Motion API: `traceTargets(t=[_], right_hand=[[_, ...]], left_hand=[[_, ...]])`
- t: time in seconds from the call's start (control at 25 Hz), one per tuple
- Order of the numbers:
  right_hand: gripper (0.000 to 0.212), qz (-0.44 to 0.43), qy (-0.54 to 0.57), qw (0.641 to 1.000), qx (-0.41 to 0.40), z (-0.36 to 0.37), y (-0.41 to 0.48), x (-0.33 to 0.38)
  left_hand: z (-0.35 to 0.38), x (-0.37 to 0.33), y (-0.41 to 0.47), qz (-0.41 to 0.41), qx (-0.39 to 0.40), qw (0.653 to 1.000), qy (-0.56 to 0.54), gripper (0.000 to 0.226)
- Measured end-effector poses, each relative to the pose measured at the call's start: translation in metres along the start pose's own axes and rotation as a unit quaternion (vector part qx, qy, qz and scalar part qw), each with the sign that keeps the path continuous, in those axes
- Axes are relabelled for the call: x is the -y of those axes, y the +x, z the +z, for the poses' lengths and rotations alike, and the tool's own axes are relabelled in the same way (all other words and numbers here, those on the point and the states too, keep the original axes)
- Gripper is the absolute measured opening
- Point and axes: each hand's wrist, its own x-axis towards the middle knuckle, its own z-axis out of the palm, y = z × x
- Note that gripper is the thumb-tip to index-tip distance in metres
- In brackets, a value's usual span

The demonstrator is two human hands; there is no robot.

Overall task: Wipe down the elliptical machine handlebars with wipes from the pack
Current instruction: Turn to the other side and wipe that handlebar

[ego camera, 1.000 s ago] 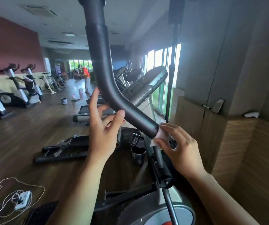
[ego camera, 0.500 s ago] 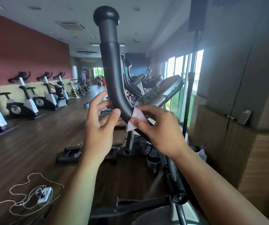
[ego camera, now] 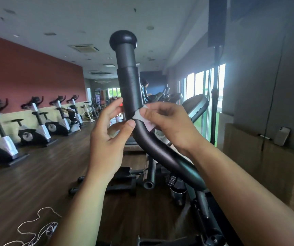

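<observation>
Pinching the wipe in my right hand, I press it on the handlebar just above its bend. My left hand, fingers relaxed, rests its thumb against the bar opposite, probably to steady it.
</observation>
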Motion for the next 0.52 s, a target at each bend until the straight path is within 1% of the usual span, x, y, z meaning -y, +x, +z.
traceTargets(t=[0.12, 0.24, 0.32, 0.4, 0.52], right_hand=[[0.017, -0.006, 0.096, 0.995, 0.022, 0.003, 0.032, 0.009], [0.021, -0.015, 0.142, 0.988, 0.054, -0.001, 0.041, 0.002], [0.021, -0.011, 0.151, 0.985, 0.084, -0.007, 0.035, -0.012], [0.021, -0.020, 0.153, 0.983, 0.101, -0.010, 0.033, -0.022], [0.022, -0.071, 0.111, 0.988, 0.075, -0.009, 0.044, -0.019]], left_hand=[[0.000, -0.002, -0.001, -0.001, -0.006, 1.000, 0.010, 0.049], [0.003, -0.006, -0.004, 0.004, -0.017, 0.999, 0.029, 0.050], [0.008, -0.011, -0.009, 0.013, -0.027, 0.998, 0.049, 0.051], [0.014, -0.014, -0.014, 0.011, -0.055, 0.996, 0.072, 0.049], [0.025, -0.017, -0.027, 0.010, -0.098, 0.989, 0.113, 0.046]])
